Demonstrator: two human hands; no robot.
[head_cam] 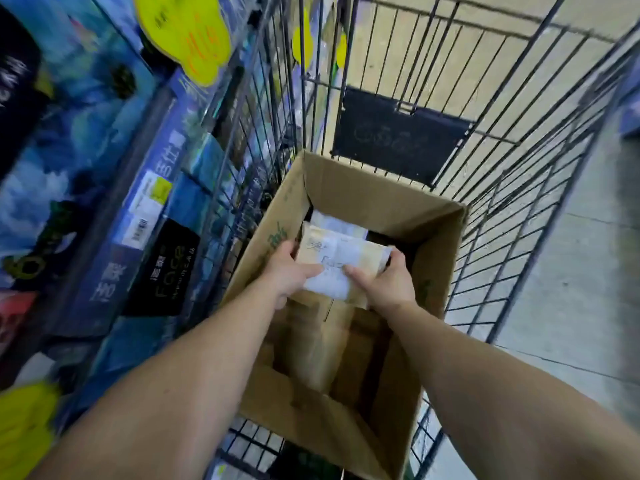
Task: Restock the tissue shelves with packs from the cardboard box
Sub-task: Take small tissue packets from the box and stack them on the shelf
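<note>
An open cardboard box (377, 199) stands inside a wire cart. Both my hands reach into it and hold one tan and white tissue pack (341, 259) just above the box's inside. My left hand (289, 271) grips the pack's left end, thumb on top. My right hand (384, 284) grips its right end, fingers curled round the far edge. Another pale pack (337, 225) lies deeper in the box behind it. The tissue shelves (114, 188) with blue packs run along the left.
The black wire cart (519, 188) surrounds the box on all sides, with a dark panel (398, 136) on its far wall. Yellow price tags (187, 36) hang off the shelves. Pale floor tiles (581, 296) lie to the right. Box flaps stand up near me.
</note>
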